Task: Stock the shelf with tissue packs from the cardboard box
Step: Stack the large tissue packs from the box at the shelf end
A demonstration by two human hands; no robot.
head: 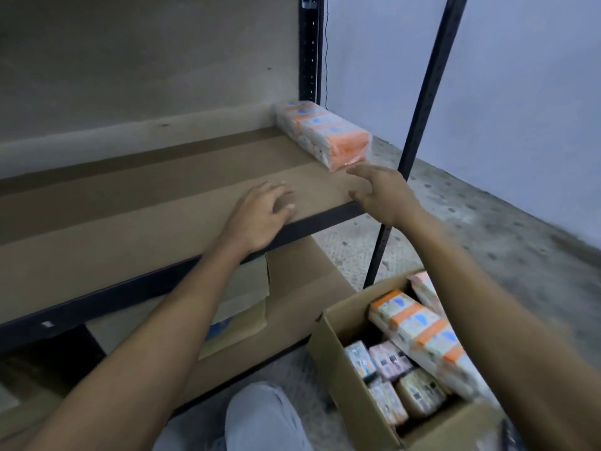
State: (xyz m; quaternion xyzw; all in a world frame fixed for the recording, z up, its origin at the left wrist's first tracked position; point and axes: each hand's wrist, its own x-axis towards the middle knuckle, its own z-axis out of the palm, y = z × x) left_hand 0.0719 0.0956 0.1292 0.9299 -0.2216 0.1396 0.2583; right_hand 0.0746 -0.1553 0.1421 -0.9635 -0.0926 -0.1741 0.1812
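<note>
Head view: brown shelf [136,203], speckled floor [487,222]

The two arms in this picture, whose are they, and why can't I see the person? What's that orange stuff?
The camera sits on a person's head and looks down, so you only see their arms. There is no robot here, just bare hands. The left hand rests open on the front edge of the brown shelf. The right hand is open too, with its fingers stretched out just beside an orange-and-white tissue pack lying at the shelf's right end. Neither hand holds anything. On the floor at the lower right, an open cardboard box holds another long orange pack and several smaller packs. The job is to put those on the shelf.
</note>
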